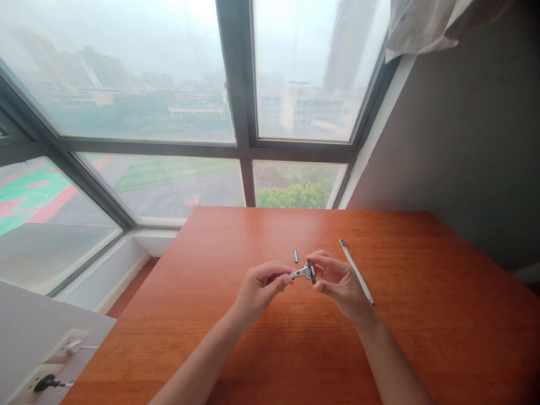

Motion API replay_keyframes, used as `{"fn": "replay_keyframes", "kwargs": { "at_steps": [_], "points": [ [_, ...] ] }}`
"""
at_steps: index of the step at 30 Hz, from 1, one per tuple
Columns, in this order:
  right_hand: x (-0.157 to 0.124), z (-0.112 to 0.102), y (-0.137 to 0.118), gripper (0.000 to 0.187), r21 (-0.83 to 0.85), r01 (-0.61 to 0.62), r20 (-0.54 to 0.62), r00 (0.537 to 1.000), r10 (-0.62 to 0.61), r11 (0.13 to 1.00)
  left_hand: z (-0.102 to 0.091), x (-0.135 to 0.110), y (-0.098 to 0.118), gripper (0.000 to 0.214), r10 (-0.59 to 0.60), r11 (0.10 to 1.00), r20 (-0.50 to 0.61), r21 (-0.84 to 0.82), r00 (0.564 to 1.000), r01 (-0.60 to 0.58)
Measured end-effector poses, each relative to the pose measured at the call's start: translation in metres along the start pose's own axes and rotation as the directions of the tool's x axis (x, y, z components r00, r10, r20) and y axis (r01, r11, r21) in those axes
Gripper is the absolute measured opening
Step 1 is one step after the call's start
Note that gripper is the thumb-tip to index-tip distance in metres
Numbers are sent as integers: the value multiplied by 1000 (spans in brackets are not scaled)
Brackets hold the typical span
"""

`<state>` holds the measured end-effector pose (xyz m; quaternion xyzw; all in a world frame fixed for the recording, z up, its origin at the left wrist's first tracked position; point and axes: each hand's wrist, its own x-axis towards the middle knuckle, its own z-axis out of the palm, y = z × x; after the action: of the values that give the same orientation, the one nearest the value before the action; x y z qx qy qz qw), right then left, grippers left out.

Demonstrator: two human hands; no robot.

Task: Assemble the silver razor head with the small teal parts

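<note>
A silver safety razor (300, 273) is held above the table, its dark head to the right. My left hand (265, 284) pinches the handle between thumb and fingers, hiding most of it. With thumb and fingertips, my right hand (337, 279) grips the razor's head (311, 271) at its two ends. Just beyond the hands, a small razor cartridge (295, 256) with a greenish strip lies on the wooden table (261, 349). To the right of my right hand lies a long white toothbrush (356, 271), its dark-bristled end pointing away from me.
Large windows (244, 149) stand behind the table's far edge. A grey wall (472, 146) runs along the right, with a pale curtain (434, 25) above. At the lower left, a black plug (45, 383) and a white plug (75, 346) sit in wall sockets.
</note>
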<state>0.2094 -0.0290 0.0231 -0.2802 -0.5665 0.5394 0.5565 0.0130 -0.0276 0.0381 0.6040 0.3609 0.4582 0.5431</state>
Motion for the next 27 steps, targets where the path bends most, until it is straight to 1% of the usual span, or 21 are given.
{"fn": "replay_keyframes", "kwargs": {
  "at_steps": [8,15,22,27],
  "points": [
    [-1,0,-3,36,-18,5,11,1000,-5,1000,0,0,1,18,-1,1000,7,-7,1000,1],
    [-1,0,-2,37,-34,3,8,1000,-3,999,-1,0,-4,16,1,999,11,-34,1000,0],
    [-1,-2,0,39,-76,12,-12,1000,-13,997,-1,0,-2,15,7,999,19,-38,1000,-6],
    [-1,0,-2,37,-46,35,7,999,-35,998,0,0,-1,15,4,1000,15,-27,1000,-4]
  ]
}}
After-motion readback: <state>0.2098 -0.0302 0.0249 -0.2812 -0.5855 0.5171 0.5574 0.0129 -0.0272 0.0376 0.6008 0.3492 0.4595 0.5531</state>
